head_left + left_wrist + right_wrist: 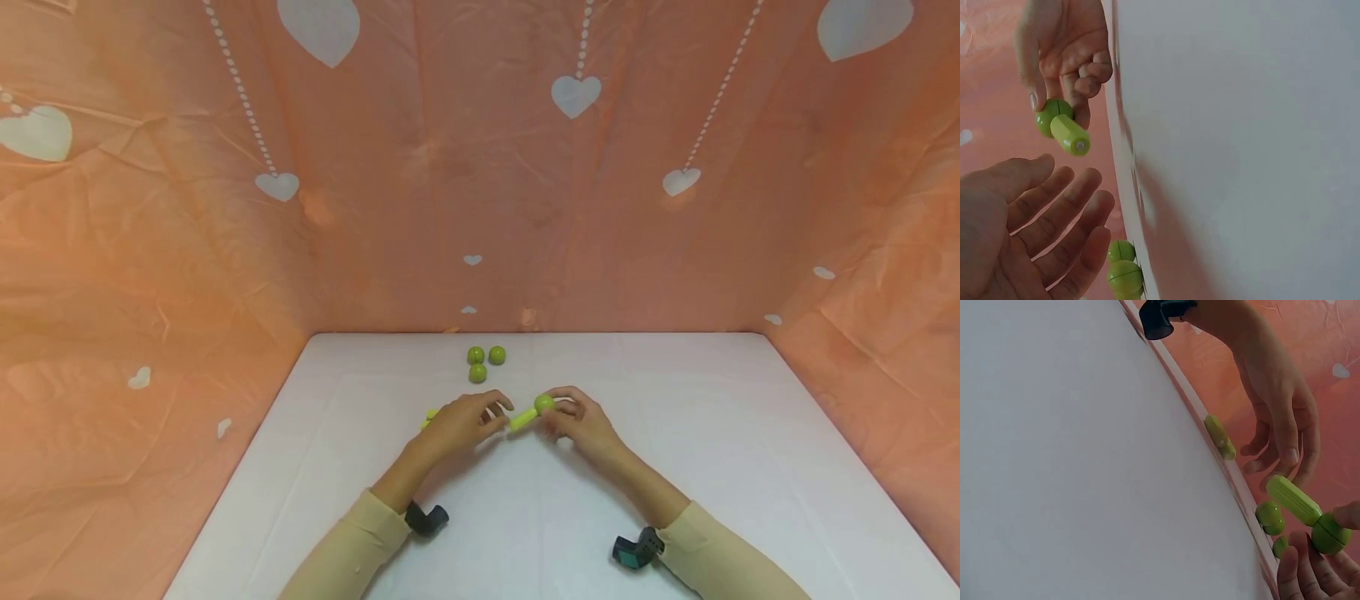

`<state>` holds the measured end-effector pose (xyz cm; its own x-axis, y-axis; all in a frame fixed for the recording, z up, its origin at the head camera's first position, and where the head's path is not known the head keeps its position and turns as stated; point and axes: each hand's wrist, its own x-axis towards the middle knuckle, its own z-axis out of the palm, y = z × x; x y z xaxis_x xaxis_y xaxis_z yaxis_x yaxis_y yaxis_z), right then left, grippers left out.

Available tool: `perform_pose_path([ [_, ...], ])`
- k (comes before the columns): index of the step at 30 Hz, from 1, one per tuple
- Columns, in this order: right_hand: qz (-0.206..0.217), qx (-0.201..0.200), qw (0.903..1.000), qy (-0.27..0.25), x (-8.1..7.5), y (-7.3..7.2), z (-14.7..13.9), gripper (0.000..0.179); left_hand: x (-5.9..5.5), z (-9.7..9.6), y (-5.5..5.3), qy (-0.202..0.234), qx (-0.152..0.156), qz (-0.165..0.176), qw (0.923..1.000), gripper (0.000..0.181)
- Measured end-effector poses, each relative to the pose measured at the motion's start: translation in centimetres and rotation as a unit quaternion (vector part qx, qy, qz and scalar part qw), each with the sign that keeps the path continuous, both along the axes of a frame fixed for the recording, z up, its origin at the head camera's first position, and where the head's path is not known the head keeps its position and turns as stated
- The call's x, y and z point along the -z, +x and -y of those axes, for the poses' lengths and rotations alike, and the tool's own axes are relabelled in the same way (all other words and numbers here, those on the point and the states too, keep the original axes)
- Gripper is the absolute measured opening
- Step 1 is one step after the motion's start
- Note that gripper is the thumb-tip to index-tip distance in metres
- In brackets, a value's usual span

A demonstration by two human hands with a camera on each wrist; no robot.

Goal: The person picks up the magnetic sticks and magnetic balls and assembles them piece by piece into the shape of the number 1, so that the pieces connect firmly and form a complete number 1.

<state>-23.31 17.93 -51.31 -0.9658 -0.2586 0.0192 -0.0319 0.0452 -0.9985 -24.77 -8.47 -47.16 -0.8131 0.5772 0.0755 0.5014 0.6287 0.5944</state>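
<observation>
My right hand (594, 432) pinches a glossy green ball (544, 404) between thumb and fingertips. From the ball a light yellow-green ridged stick (522, 419) sticks out toward my left hand (467, 419). In the left wrist view, a small grey dot marks the free end of the stick (1079, 145), and a dark line crosses the ball (1054, 117). My left hand, fingers loosely bent and apart, hovers close to that free end and holds nothing. The right wrist view shows the stick (1294, 500) tilted up from the ball (1330, 534).
Several more green balls (477, 372) sit grouped on the white table (637, 375) beyond the hands. Yellow-green sticks (430, 416) lie partly hidden behind my left hand. Orange cloth (487, 192) with pale hearts rises behind the table and along both sides.
</observation>
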Motion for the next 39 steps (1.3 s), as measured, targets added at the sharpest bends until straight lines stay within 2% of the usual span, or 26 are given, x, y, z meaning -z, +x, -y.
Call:
perform_pose_path([
  [12, 0.037, -0.003, 0.9992, -0.013, 0.5, -0.4, -0.6, 0.039, -0.3, 1.1, -0.5, -0.024, -0.049, -0.023, 0.9983, 0.022],
  [19, 0.034, -0.015, 0.9992, -0.015, 0.5, -0.5, -0.5, 0.041, -0.6, 1.8, -1.2, -0.027, -0.085, -0.041, 0.9952, 0.021],
  [23, 0.036, -0.012, 0.9992, -0.012, 0.7, -0.5, -0.7, 0.041, -0.9, 2.1, -1.7, -0.037, -0.108, -0.045, 0.9925, 0.023],
  [31, 0.038, -0.018, 0.999, -0.016, 0.6, -0.3, -0.8, 0.04, -1.2, 2.8, -3.6, -0.04, -0.127, -0.05, 0.9898, 0.021],
  [39, 0.041, -0.022, 0.9983, -0.035, 0.3, -0.2, -0.9, 0.043, -1.4, 2.8, -4.9, -0.057, -0.14, -0.049, 0.9873, 0.031],
])
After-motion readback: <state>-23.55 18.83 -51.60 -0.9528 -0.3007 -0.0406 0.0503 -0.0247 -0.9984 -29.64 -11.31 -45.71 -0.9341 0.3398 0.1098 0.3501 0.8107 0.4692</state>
